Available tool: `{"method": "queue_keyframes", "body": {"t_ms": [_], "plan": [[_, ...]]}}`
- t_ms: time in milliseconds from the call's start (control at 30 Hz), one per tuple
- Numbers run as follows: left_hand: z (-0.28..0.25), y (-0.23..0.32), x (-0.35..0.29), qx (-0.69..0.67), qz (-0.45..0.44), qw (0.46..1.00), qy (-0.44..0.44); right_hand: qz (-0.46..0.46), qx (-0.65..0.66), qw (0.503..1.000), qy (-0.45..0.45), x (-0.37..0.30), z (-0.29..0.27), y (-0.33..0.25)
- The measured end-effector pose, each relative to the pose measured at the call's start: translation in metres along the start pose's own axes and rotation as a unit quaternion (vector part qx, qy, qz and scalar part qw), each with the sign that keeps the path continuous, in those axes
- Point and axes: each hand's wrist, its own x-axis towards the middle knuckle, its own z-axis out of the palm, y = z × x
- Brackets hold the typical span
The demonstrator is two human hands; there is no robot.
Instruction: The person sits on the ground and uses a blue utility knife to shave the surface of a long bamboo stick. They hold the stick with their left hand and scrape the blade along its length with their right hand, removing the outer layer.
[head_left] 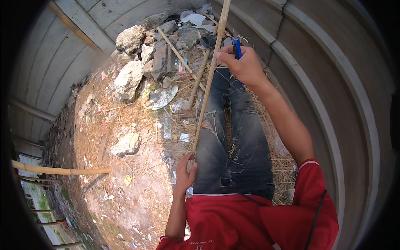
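A long, thin bamboo strip (pixel 209 83) runs up across my outstretched legs and past the top of the view. At its near end, beside my left thigh, my left hand (pixel 185 173) closes its fingertips on the strip. Farther out, my right hand (pixel 246 66) grips a blue-handled cutter (pixel 237 48), held upright in the fist. The thumb and forefinger of that hand meet the strip's edge. The cutter's blade cannot be made out. I sit on straw, in dark torn jeans (pixel 250 137) and a red shirt (pixel 246 221).
Pale rocks (pixel 128 79) and rubble lie piled ahead to the left, with thin sticks (pixel 177 54) across them. A bamboo pole (pixel 62 168) juts in from the left. Close on my right rises a ridged grey wall (pixel 333 83). Litter dots the dirt ground (pixel 137 200).
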Motion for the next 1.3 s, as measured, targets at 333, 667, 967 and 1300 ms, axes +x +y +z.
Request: {"method": "queue_keyframes", "body": {"t_ms": [333, 667, 967, 1300], "plan": [[0.062, 0.032, 0.095, 0.143, 0.073, 0.973, 0.168, 0.025, 0.042, 0.997, 0.052, -0.003, 0.002, -0.025], [0.037, 0.032, 0.112, 0.041, 0.1, 0.985, 0.131, 0.036, 0.13, 0.988, 0.07, -0.003, -0.016, -0.027], [0.017, 0.084, 0.105, -0.144, -0.046, 0.987, 0.056, 0.011, -0.11, 0.991, -0.071, -0.034, 0.002, 0.013], [0.013, 0.094, 0.113, -0.145, -0.065, 0.981, 0.107, -0.096, -0.429, 0.862, -0.252, -0.102, 0.033, 0.008]]}}
